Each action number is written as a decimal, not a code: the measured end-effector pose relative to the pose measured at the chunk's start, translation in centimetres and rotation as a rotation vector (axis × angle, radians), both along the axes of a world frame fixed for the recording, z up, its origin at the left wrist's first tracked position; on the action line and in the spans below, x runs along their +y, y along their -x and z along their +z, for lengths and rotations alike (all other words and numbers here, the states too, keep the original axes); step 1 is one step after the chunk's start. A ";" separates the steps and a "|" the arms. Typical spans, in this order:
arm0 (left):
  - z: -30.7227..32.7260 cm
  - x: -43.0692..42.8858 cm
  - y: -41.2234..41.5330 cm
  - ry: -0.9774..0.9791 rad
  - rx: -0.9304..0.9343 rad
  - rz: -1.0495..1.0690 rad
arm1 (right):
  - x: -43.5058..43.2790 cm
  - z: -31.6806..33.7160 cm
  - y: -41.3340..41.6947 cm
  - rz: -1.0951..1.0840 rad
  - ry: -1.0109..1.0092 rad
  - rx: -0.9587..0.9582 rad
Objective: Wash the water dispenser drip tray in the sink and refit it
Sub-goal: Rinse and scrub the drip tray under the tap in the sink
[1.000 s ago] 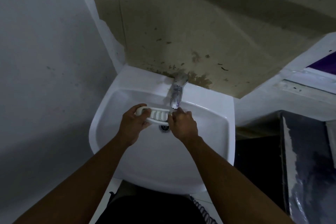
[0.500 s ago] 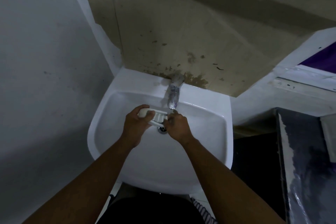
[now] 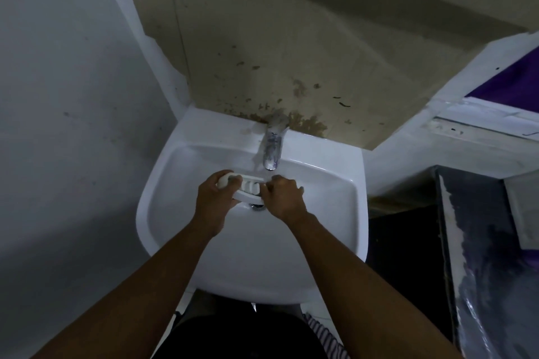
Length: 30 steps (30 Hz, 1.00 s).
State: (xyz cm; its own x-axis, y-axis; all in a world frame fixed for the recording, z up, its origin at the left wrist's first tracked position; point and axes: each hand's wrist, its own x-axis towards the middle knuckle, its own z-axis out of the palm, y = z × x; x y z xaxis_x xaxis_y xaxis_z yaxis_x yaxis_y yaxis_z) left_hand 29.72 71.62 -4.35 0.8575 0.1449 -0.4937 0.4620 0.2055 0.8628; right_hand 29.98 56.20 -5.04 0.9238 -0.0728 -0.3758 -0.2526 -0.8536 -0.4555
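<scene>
A small white slotted drip tray (image 3: 248,188) is held over the drain (image 3: 257,206) of a white wall sink (image 3: 329,213), just below the chrome tap (image 3: 272,151). My left hand (image 3: 214,201) grips the tray's left end, thumb over its top. At the tray's right end my right hand (image 3: 284,197) has its fingers curled against the tray, under the tap's spout. I cannot tell whether water runs from the tap.
A grey wall stands close on the left. Behind the sink is a stained bare wall patch (image 3: 277,67). To the right are a white ledge (image 3: 437,140) and a dark cabinet or panel (image 3: 481,242). Striped cloth (image 3: 320,332) shows below the basin.
Both hands and the tray stay under the tap; the right hand has shifted slightly along the tray's right end. The view has tilted a little.
</scene>
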 end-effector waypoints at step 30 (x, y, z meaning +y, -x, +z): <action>-1.1 -0.9 -0.5 0.019 0.208 -0.022 | -1.3 0.9 -0.9 -0.057 -0.194 0.169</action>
